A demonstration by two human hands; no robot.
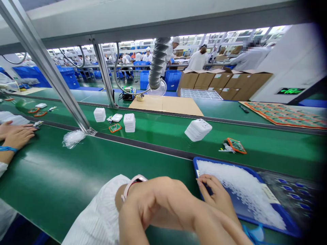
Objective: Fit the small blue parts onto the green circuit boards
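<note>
My left hand point(163, 200), with a light watch band at the wrist and a white sleeve, is close in front of me. Its thumb and fingers run out of the bottom of the view, so their tips are hidden. Beyond it, my right hand point(218, 195) is at the left edge of a blue tray point(196, 162). Thumb and fingertips come together in a pinch; anything between them is too small to make out. Many small, translucent white pieces point(230, 177) lie heaped in the tray. A blue band point(255, 234) circles my right wrist.
Across the green line stand stacks of white plastic covers point(198, 130) and a circuit board with orange edging point(237, 145). Clear plastic bags point(73, 137) lie by a metal post point(58, 78). At left are another person's hands point(19, 137). A grey duct point(158, 61) hangs overhead.
</note>
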